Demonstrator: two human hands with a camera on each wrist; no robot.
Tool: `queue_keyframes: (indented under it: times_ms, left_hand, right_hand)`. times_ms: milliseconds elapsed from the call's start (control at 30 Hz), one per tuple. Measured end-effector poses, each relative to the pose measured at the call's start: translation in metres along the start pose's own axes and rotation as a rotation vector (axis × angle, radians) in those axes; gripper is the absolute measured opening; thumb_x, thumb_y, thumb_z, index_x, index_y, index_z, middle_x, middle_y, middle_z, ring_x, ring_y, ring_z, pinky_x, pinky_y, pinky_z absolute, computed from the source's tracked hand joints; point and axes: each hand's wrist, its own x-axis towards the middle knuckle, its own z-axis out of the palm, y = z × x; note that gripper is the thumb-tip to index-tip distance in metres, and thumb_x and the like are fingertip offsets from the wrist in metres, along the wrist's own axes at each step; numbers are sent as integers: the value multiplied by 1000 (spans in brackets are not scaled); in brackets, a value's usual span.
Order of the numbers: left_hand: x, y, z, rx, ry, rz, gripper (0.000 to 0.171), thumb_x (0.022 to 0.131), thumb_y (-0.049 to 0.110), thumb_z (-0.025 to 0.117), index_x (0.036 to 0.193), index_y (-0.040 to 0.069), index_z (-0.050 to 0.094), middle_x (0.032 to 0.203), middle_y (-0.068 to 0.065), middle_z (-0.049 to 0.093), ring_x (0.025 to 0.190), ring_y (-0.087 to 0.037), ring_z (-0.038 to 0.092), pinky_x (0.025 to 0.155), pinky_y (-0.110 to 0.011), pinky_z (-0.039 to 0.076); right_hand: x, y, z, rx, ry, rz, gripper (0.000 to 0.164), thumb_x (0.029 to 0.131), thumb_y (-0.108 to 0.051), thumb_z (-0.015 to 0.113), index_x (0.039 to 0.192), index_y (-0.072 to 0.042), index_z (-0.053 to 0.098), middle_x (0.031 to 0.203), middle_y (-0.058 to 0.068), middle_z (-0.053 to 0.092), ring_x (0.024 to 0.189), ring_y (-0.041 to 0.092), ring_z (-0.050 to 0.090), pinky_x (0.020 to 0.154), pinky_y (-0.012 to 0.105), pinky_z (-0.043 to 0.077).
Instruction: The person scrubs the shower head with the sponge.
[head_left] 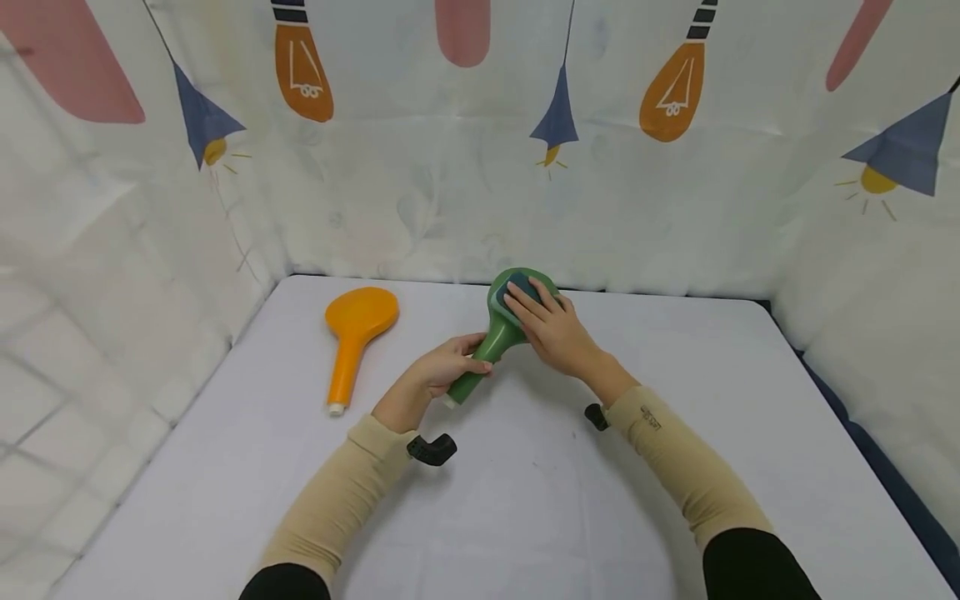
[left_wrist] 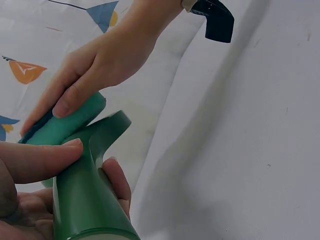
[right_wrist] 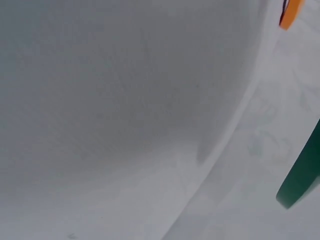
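A glossy green paddle-shaped thing [head_left: 500,337] with a round head and a pale-tipped handle is held at a slant above the white table. My left hand [head_left: 442,364] grips its handle; in the left wrist view the thumb lies along one side of the green handle [left_wrist: 87,200], with fingers around the other. On the round head my right hand [head_left: 558,333] holds a teal sponge [left_wrist: 75,120] with a darker top, fingers stretched over it and thumb against its side. In the right wrist view only the edge of the green head [right_wrist: 300,175] shows; the hand is out of sight.
An orange paddle-shaped thing [head_left: 358,333] of like form lies on the left of the white-covered table [head_left: 510,517]. White curtains [head_left: 465,192] printed with lamps and bulbs surround the table at the back and sides. Black camera mounts [head_left: 432,450] jut from both wrists.
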Motion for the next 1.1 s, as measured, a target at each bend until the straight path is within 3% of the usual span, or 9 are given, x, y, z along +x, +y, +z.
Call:
queue_keyframes:
  times_ms: [133, 333, 400, 500, 700, 833, 967, 1100]
  left_hand:
    - [0, 2, 1, 11, -10, 15, 65, 101, -5, 53, 158, -7, 24, 148, -32, 44, 120, -37, 53, 93, -36, 43]
    - [-4, 4, 1, 42, 5, 16, 66, 101, -5, 54, 160, -4, 24, 144, -28, 49, 107, -26, 58, 94, -36, 42]
    - [-5, 4, 1, 26, 10, 20, 70, 100, -7, 55, 162, -1, 21, 144, -27, 50, 103, -24, 58, 95, -37, 41]
    - [-7, 3, 2, -13, 21, 18, 75, 99, -9, 56, 163, 6, 19, 142, -27, 53, 95, -20, 60, 94, -37, 40]
    - [-7, 3, 1, -22, 56, 49, 75, 98, -7, 58, 160, 7, 20, 138, -27, 56, 91, -20, 62, 90, -37, 42]
    - [-7, 5, -1, -7, 53, 59, 74, 99, -6, 59, 161, 6, 20, 139, -28, 55, 93, -20, 61, 88, -36, 42]
    - [-9, 7, -1, 1, 47, 58, 73, 99, -6, 58, 161, 6, 21, 139, -29, 54, 93, -20, 61, 88, -36, 42]
    - [-13, 9, 0, 7, 31, 58, 72, 100, -6, 57, 162, 6, 22, 140, -34, 51, 93, -19, 62, 89, -36, 43]
  right_hand:
    - [2, 10, -2, 35, 21, 83, 53, 101, -7, 61, 152, -1, 46, 158, 17, 42, 146, 45, 32, 93, 66, 42]
    - [0, 21, -4, 129, -16, 342, 51, 108, -13, 47, 157, -1, 38, 163, 15, 34, 149, 44, 25, 101, 69, 35]
    - [-1, 21, -3, 126, -9, 393, 50, 109, -13, 46, 157, -1, 38, 163, 15, 34, 149, 45, 25, 102, 69, 35]
    - [0, 13, -2, 97, 35, 364, 49, 107, -10, 49, 154, 0, 42, 161, 16, 37, 147, 46, 28, 100, 68, 36]
    - [6, -9, -2, -20, 71, 70, 52, 99, -8, 63, 150, -3, 50, 156, 16, 45, 143, 49, 35, 92, 68, 42]
    - [10, -13, -5, -56, 65, -31, 55, 96, -8, 68, 149, -6, 51, 154, 14, 48, 142, 48, 37, 91, 69, 43]
    - [12, -5, -11, -36, 45, 9, 53, 98, -7, 65, 149, -6, 51, 155, 15, 47, 143, 47, 37, 90, 69, 44]
    - [6, 9, -16, 47, 49, 187, 50, 103, -8, 58, 151, -3, 49, 157, 16, 44, 144, 48, 33, 94, 70, 42]
